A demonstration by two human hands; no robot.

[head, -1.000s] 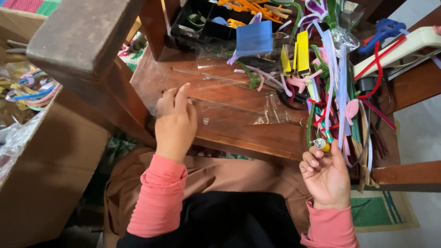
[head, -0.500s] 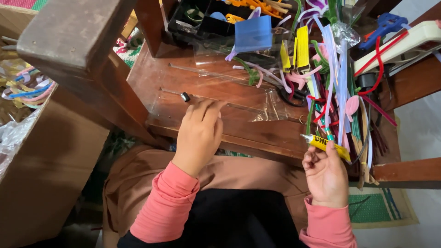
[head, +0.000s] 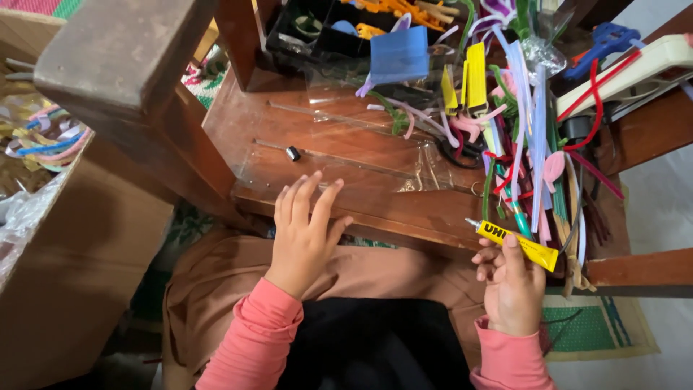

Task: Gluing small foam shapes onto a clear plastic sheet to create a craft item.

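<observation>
Pink sleeves frame the view from above, over a lap in brown and black cloth. The right hand is nearest, its fingers closed around a yellow glue tube, uncapped tip pointing left, held just off the front edge of the wooden surface. The left hand rests at that front edge, fingers spread wide and holding nothing, their tips on a clear plastic sleeve lying flat on the wood. Just beyond the fingertips sits a small black cap. To the right lies a tangle of coloured strips in pink, green, red and yellow. Farther back stand a blue card and a black tray. At the far right is a blue glue gun.
</observation>
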